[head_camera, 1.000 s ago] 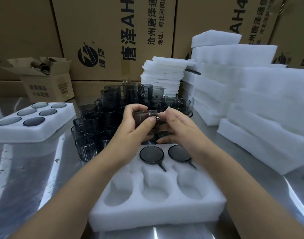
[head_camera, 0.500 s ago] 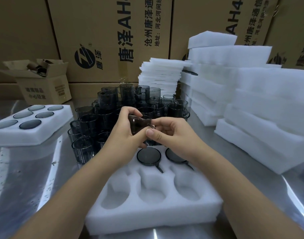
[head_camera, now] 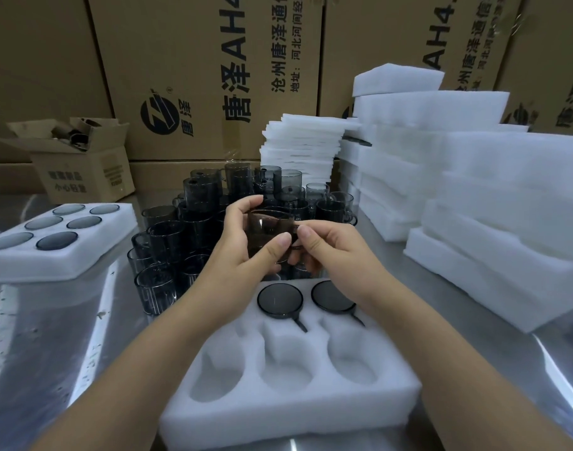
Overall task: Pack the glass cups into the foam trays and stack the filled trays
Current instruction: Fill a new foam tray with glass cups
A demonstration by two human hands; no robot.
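A smoky glass cup (head_camera: pixel 268 230) is held above the far edge of a white foam tray (head_camera: pixel 291 405). My left hand (head_camera: pixel 242 252) wraps around its body. My right hand (head_camera: pixel 330 252) pinches the cup at its right side, where the handle sits. Two cups (head_camera: pixel 280 301) stand upside down in the tray's far pockets, middle and right; the three near pockets show bare foam. A cluster of loose dark glass cups (head_camera: pixel 194 229) stands behind the tray. A filled foam tray (head_camera: pixel 83 255) lies at the left.
Stacks of thick white foam trays (head_camera: pixel 493 203) fill the right side. A pile of thin foam sheets (head_camera: pixel 301 148) stands behind the cups. A small open carton (head_camera: pixel 80 164) sits at the back left, before large cardboard boxes (head_camera: pixel 213 76). The tabletop (head_camera: pixel 51 336) is shiny metal.
Both hands keep hold of the same cup and have turned it slightly; the right fingers have shifted to its right edge. The camera has tilted a little.
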